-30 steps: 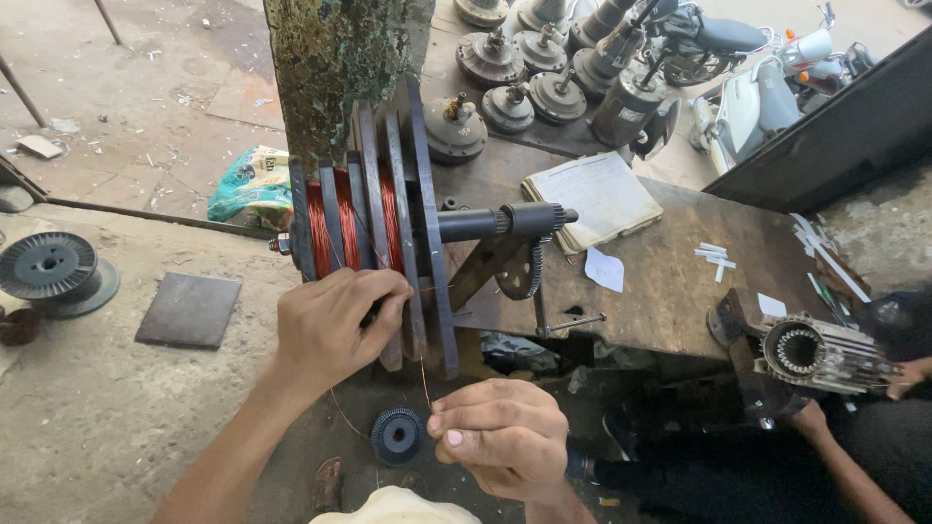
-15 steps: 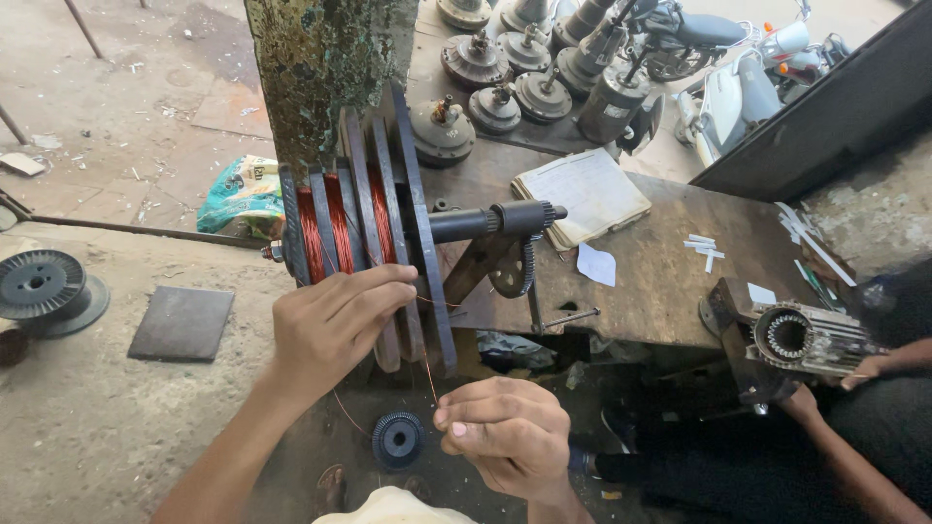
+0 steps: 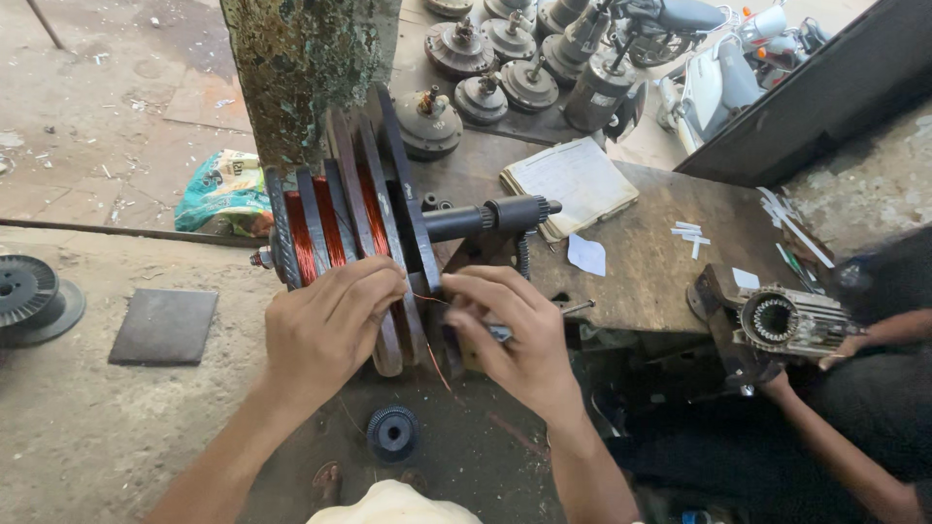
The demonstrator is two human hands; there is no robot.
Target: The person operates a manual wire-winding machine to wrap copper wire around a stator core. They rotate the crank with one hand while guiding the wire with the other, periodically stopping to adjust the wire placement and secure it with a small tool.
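A coil winding former with several dark wooden discs and red copper windings sits on a horizontal black shaft. My left hand lies over the front of the discs, fingers curled against the rim. My right hand is beside it at the largest disc, pinching a thin copper wire that runs from the winding and hangs down between the two hands.
A paper pad lies on the wooden bench. Another person's hands hold a motor stator at the right. Several motor parts stand behind. A black spool, a flat plate and a reel lie on the floor.
My right hand has risen from below the former up to the largest disc, next to my left hand, with the wire. The view has tilted slightly.
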